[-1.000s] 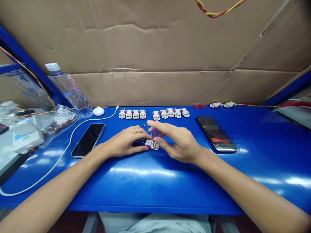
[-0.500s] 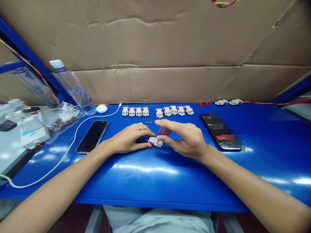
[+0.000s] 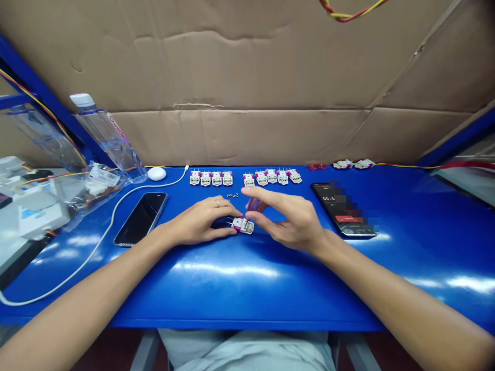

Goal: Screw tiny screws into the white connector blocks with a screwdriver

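My left hand rests on the blue table, with its thumb and fingertips closed around a small white-and-purple plug. The metal pins of this plug point left, toward the palm. Above its right end, my right hand pinches a purple see-through handle between thumb and fingers. Most of that piece is hidden, and whether it touches the plug I cannot tell. Just behind the hands lie several tiny screws.
Several similar plugs stand in a left row and a right row along the cardboard wall. A phone lies left, another phone right. A water bottle, white cable and plastic bag occupy the left side.
The whole view has shifted slightly, so most things appear a little further left. Both hands keep their holds, and the right fingers have moved only a little around the purple handle.
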Tool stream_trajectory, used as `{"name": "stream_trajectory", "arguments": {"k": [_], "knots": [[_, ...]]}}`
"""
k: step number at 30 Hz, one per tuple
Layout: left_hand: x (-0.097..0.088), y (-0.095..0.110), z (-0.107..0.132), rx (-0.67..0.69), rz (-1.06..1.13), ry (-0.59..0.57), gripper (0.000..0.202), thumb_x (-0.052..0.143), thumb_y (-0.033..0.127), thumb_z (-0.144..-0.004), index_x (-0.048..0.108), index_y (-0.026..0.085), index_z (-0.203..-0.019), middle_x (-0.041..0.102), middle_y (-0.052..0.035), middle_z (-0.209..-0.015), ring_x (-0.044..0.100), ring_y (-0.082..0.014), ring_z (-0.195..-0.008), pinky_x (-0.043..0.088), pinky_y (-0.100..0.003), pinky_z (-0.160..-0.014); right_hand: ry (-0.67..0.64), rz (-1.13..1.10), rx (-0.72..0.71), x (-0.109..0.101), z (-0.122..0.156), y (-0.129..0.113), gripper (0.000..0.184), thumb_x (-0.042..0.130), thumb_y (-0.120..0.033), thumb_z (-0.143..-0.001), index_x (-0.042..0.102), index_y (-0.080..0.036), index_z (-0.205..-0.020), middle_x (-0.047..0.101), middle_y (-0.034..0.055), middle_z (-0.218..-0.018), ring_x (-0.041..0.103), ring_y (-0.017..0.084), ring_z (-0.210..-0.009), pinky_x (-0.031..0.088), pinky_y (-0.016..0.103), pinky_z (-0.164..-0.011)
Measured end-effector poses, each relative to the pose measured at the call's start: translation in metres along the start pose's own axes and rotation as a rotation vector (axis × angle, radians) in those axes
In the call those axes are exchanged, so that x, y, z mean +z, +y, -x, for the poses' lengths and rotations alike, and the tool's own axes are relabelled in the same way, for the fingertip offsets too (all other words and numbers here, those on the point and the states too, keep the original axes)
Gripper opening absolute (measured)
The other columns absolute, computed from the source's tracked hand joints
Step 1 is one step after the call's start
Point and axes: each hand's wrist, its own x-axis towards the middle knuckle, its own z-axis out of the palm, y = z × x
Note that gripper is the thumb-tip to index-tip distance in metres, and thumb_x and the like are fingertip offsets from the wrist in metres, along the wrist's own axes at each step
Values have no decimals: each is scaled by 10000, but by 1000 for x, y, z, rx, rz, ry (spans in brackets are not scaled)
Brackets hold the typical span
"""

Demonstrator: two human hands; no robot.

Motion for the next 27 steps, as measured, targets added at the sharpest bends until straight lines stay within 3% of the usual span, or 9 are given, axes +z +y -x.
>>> {"name": "stream_trajectory", "arguments": {"k": [2, 7, 11, 15, 19, 24, 27], "knots": [[0, 0, 0, 8, 0, -10, 276, 702, 404, -1076, 754, 219, -1274, 782, -111, -1264, 720, -267, -1196, 566, -390, -1063, 12, -11, -18, 0, 0, 2, 441, 709, -251, -1070, 647, -253, -1507, 865, 43, -1182, 856, 185, -949, 698, 302, -974], [-1, 1, -1, 23, -10, -1, 264, 702, 366, -1078, 748, 203, -1280, 786, -111, -1225, 723, -258, -1176, 570, -384, -1054, -2, -61, 7, 1, 3, 5, 483, 607, -211, -1112, 570, -223, -1594, 816, 84, -1351, 847, 184, -1058, 687, 310, -1005], [-2, 4, -1, 11, -30, -9, 245, 712, 358, -1073, 753, 205, -1259, 790, -106, -1227, 722, -262, -1178, 569, -383, -1048, 38, -68, 16, 2, 4, 5, 503, 723, -234, -1059, 623, -271, -1551, 854, 50, -1234, 850, 195, -998, 694, 325, -988], [-2, 4, -1, 29, -26, 7, 247, 710, 357, -1074, 751, 199, -1260, 789, -106, -1228, 727, -261, -1170, 569, -377, -1043, -22, -80, 19, 3, 3, 3, 548, 610, -210, -1103, 527, -278, -1641, 806, 68, -1376, 843, 200, -1077, 689, 349, -1033], [-1, 1, 0, 24, -28, 3, 257, 716, 370, -1071, 749, 211, -1270, 782, -102, -1243, 725, -261, -1177, 569, -377, -1045, 29, -51, -8, 4, 2, 2, 555, 689, -204, -1065, 560, -276, -1600, 837, 57, -1286, 847, 197, -1039, 694, 337, -1014], [-1, 0, 1, 3, -35, -7, 261, 717, 384, -1069, 750, 209, -1260, 768, -105, -1253, 719, -256, -1177, 570, -375, -1057, -39, -75, 30, 5, 1, 1, 571, 601, -212, -1100, 479, -253, -1656, 786, 90, -1408, 839, 205, -1087, 699, 341, -993], [-2, 0, 0, 3, -22, -19, 258, 712, 385, -1072, 751, 215, -1262, 772, -99, -1244, 718, -258, -1181, 569, -379, -1054, 42, -73, 9, 6, 1, 1, 586, 714, -187, -1050, 546, -272, -1605, 845, 50, -1238, 845, 174, -961, 696, 287, -944]]}}
